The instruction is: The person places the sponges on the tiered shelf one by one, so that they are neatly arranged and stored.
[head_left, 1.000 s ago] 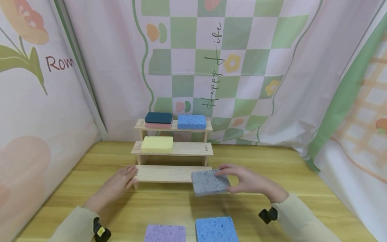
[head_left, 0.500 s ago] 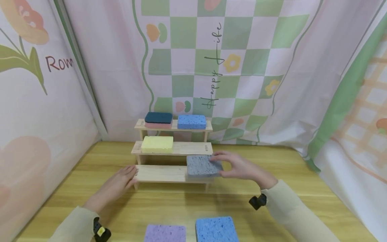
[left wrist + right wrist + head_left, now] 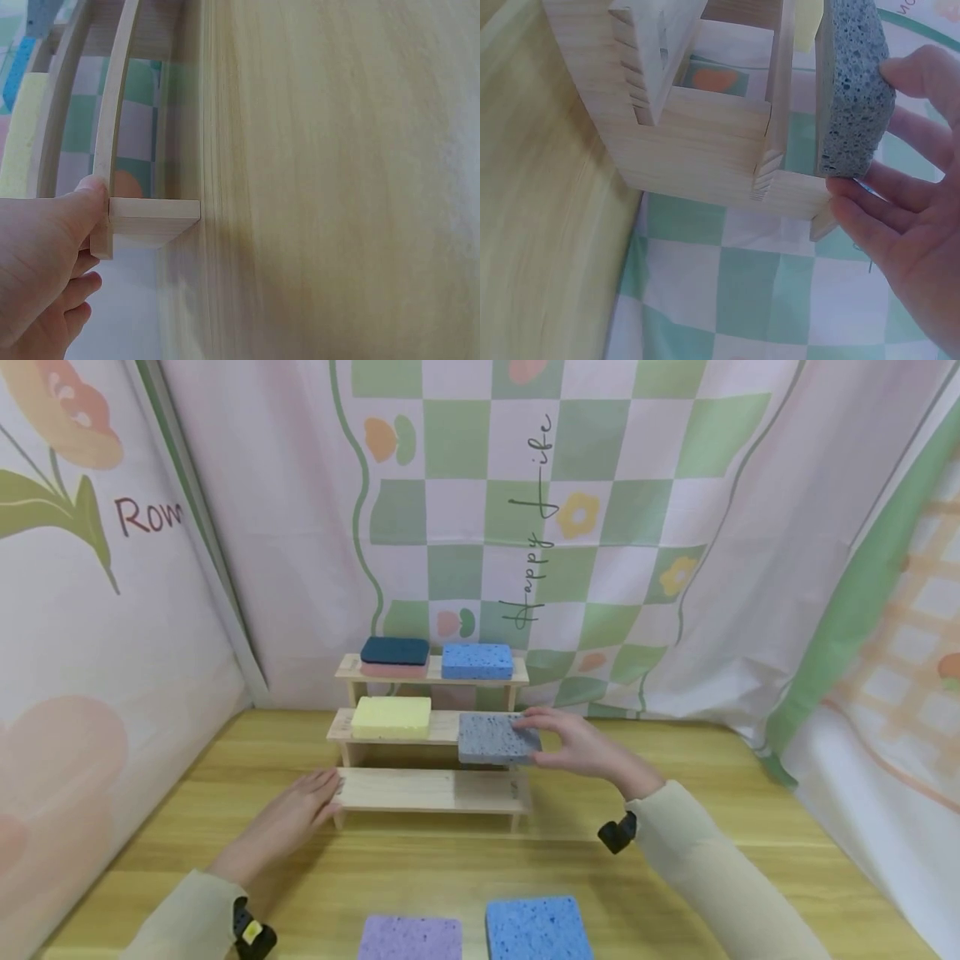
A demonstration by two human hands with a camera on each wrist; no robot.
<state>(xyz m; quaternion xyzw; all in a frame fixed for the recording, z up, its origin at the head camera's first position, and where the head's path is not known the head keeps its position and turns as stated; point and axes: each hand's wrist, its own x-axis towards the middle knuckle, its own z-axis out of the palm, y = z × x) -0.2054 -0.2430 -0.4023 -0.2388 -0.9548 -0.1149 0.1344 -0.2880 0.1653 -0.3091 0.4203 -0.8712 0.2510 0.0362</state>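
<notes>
My right hand grips a grey speckled sponge by its right edge, over the right part of the middle tier of a three-tier wooden stand. In the right wrist view, the thumb is on one face of the sponge and the fingers are on its far edge and underside; a gap shows between it and the tier board. My left hand holds the left end of the bottom tier. From the left wrist, its thumb lies against the board, with the fingers curled behind.
A yellow sponge sits on the middle tier's left. Up top are a pink sponge with a dark scouring layer and a blue sponge. Purple and blue sponges lie at the near table edge. Printed curtains surround the table.
My right hand has carried the grey sponge up and away from me, from in front of the bottom tier to over the middle tier. The left hand has stayed at the stand's left end.
</notes>
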